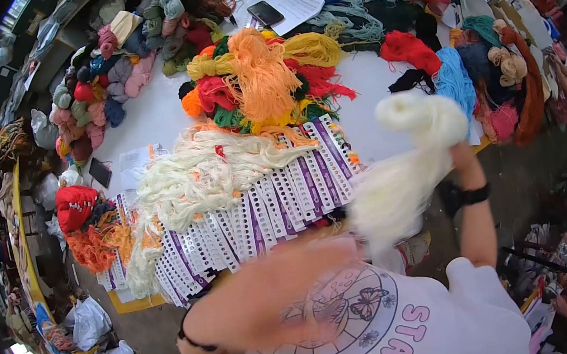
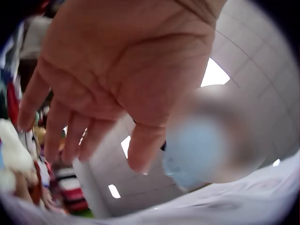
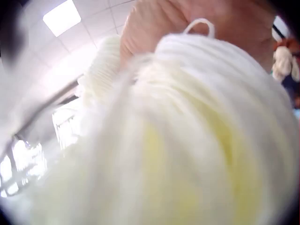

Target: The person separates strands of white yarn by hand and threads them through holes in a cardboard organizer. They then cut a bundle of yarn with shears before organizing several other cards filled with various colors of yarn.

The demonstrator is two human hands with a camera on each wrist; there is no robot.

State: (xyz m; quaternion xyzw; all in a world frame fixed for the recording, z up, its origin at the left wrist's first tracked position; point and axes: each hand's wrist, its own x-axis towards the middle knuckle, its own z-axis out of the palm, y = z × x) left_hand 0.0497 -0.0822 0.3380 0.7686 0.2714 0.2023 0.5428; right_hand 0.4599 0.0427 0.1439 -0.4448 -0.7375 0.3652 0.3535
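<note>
A thick skein of cream yarn (image 1: 390, 187) hangs from my right hand (image 1: 464, 154), which grips it past the table's front edge at the right. In the head view the skein is blurred. Its strands fill most of the right wrist view, hiding the fingers behind them. My left hand (image 1: 288, 288), also blurred, is in front of the shirt. The left wrist view shows its bare palm (image 2: 126, 65) with extended fingers and nothing held. On the table, a loose heap of cream yarn (image 1: 202, 166) lies over overlapping white and purple punched cards (image 1: 277, 210).
Behind the cream heap is a mound of orange, yellow, red and green yarn (image 1: 261, 71). Light-blue yarn (image 1: 455, 84) and red yarn (image 1: 411, 50) lie at the right. A phone (image 1: 265, 13) rests on papers (image 1: 299, 4) at the back. More skeins (image 1: 117, 77) crowd the left side.
</note>
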